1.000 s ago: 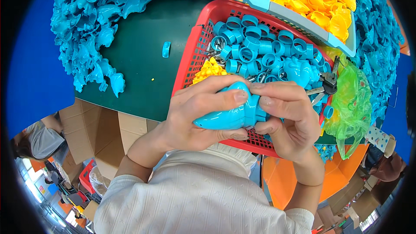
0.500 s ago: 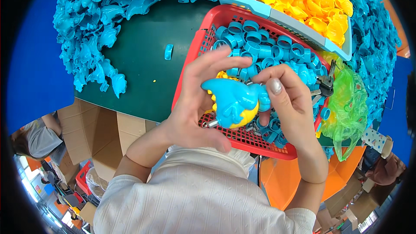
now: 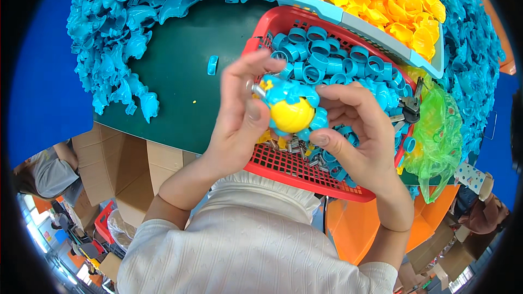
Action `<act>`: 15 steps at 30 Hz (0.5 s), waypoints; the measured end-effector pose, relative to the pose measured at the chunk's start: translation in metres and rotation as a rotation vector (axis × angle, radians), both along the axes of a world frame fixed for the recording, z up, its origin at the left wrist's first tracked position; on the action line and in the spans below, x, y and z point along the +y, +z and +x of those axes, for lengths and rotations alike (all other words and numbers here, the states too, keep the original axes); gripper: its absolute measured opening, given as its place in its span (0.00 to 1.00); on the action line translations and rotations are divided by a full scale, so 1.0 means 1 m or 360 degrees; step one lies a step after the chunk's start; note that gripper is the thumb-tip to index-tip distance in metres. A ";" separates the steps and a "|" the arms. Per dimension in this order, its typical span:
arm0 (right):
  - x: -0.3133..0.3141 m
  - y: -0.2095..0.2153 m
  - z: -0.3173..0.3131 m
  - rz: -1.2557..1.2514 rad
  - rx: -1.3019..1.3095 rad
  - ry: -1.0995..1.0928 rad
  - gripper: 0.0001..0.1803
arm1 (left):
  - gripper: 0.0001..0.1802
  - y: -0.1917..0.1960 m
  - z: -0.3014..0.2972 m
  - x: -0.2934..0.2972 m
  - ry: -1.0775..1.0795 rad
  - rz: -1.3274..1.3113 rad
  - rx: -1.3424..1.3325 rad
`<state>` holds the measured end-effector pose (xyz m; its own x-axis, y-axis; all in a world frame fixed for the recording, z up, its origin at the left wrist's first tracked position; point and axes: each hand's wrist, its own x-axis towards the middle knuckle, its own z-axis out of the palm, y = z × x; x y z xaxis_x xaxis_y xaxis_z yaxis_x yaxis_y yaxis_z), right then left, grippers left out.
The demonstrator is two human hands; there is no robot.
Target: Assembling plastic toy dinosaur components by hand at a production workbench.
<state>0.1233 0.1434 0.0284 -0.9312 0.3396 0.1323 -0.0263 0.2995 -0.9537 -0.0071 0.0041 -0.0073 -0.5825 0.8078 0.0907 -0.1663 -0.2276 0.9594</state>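
Note:
Over the red basket, I hold a small blue toy figure (image 3: 294,111) with a round yellow belly turned up. A short silver metal pin (image 3: 257,90) sticks out at its left end, beside small yellow bits. My right hand (image 3: 362,130) is closed on the figure's right end, thumb below and fingers above. My left hand (image 3: 239,111) curls around the pin end, its thumb against the figure and its upper fingers slightly blurred. Beneath both hands, the red basket (image 3: 305,181) contains many blue rings (image 3: 313,74) and small silver metal pieces (image 3: 296,147).
Blue plastic parts (image 3: 117,32) are heaped at the left, with another blue heap (image 3: 468,60) at the right. A light-blue crate (image 3: 310,4) of yellow shells stands behind the basket. Black-handled cutters (image 3: 409,110) rest at its right rim, beside a green plastic bag (image 3: 436,130).
The toy figure has turned so its yellow belly faces up and its metal pin points to the upper left. My left thumb has come up against it.

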 end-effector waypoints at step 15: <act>-0.008 0.003 -0.001 0.0155 0.0074 -0.0003 0.38 | 0.45 0.006 0.002 0.001 -0.0025 -0.0007 0.1197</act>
<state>0.1222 0.1358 0.0316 -0.9227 0.3248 0.2078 -0.0692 0.3906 -0.9180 -0.0055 0.0049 -0.0015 -0.3531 0.8168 0.4563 0.5309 -0.2267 0.8166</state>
